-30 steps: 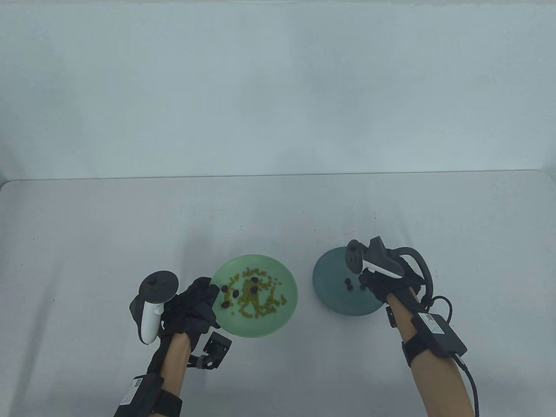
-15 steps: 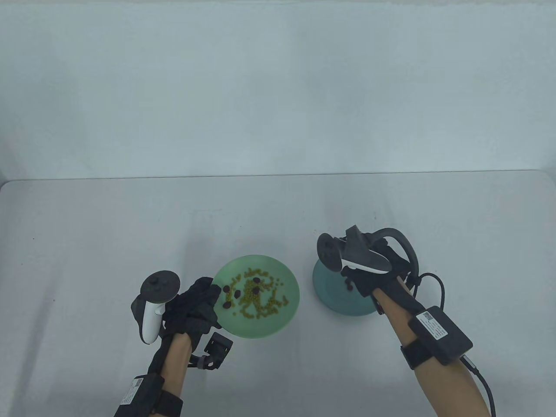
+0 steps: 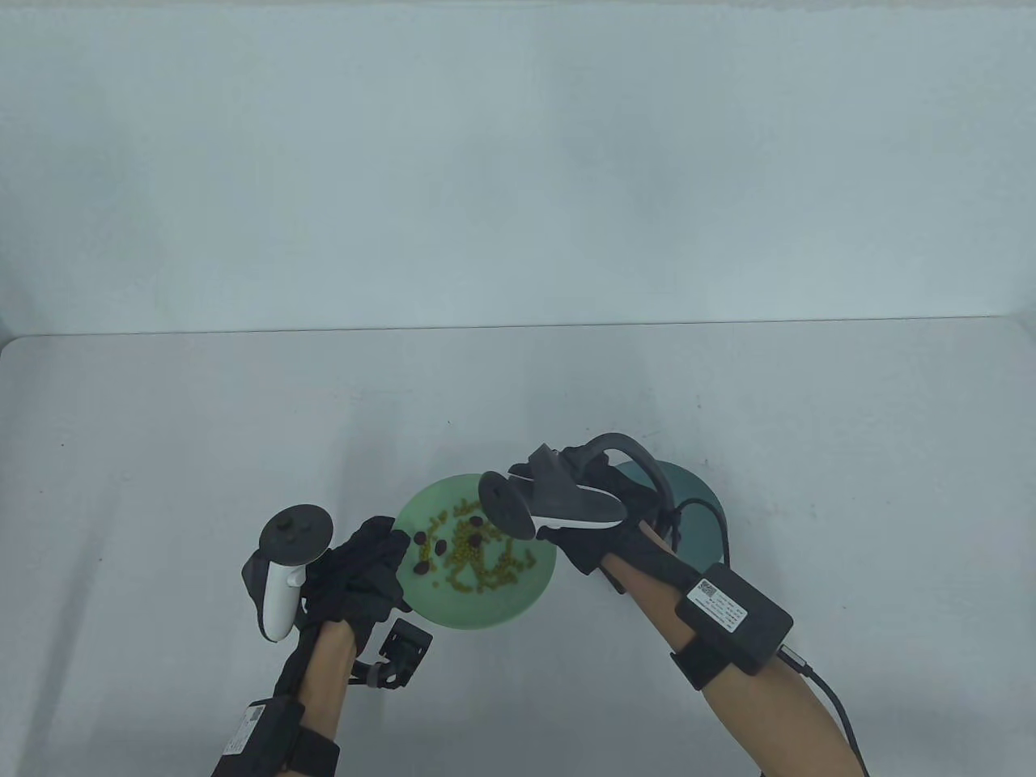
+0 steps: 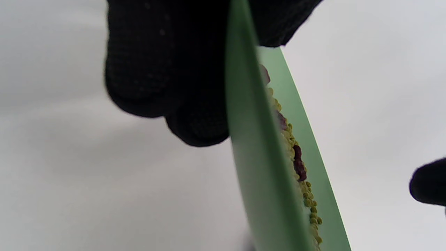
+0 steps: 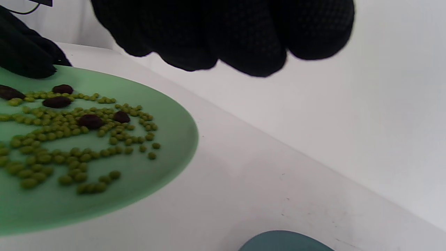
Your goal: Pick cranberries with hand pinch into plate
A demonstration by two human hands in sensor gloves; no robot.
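Left hand (image 3: 360, 566) grips the green plate (image 3: 486, 611) rim. Right hand (image 3: 595, 538) is above it, grip state not visible. Risk: cranberries (image 5: 90, 121) lie among peas (image 5: 45, 153), so a pinch may take peas too.

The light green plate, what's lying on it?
The light green plate carries many small yellow-green beans with a few dark cranberries among them. The right hand and its tracker cover the plate's right rim in the table view.
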